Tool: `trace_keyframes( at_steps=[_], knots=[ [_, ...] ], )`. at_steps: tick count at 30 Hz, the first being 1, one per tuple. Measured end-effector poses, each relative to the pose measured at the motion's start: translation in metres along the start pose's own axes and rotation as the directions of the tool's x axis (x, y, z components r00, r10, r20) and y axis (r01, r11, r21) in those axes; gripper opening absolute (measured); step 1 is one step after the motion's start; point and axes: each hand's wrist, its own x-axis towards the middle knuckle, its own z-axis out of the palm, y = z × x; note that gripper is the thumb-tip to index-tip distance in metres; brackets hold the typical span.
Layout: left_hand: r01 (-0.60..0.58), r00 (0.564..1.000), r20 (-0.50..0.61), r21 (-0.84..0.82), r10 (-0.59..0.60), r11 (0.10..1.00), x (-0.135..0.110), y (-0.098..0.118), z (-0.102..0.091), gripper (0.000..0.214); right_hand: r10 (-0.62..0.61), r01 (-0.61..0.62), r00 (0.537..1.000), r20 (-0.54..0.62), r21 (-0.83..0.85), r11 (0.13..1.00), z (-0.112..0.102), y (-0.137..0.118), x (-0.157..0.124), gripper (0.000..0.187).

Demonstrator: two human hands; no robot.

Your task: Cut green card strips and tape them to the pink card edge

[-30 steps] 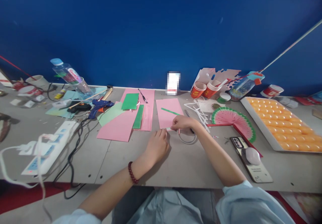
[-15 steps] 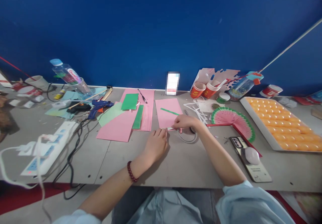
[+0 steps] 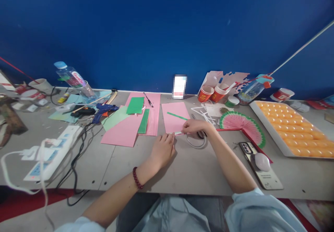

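Note:
A short white strip (image 3: 178,133), which looks like tape, spans the gap between my fingertips at the near edge of a pink paper sheet (image 3: 171,112). My left hand (image 3: 162,150) rests low over the table, fingers closed together with the tips at the strip's left end. Fingers bent down, my right hand (image 3: 195,125) is closed at the other end. A thin pale ring, apparently a tape roll (image 3: 196,146), sits under the right hand; its upper part is hidden. Behind that hand, dark-handled scissors (image 3: 200,134) show partly. A narrow green paper strip (image 3: 177,116) lies across the pink sheet.
Pink and green papers (image 3: 122,133), a pen (image 3: 148,100) and a blue glue gun (image 3: 104,111) lie leftward, beside a power strip (image 3: 54,153) with cables. Rightward are red paper cups (image 3: 206,93), a watermelon paper fan (image 3: 241,122), a phone (image 3: 261,169) and an orange-filled tray (image 3: 284,148).
My right hand has shifted slightly right, with the pale ring, and more of the white strip shows between my hands. My left hand stays nearly in place.

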Motion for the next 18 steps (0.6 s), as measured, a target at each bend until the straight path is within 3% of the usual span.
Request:
trace_keyframes(
  at_steps=[18],
  knots=[
    [0.002, 1.0, -0.03, 0.005, -0.001, 1.0, -0.0011, -0.0003, 0.0065, 0.049, 0.107, -0.107, 0.994, -0.026, 0.0, 0.994, -0.0034, -0.0076, -0.0083, 0.025]
  ],
)
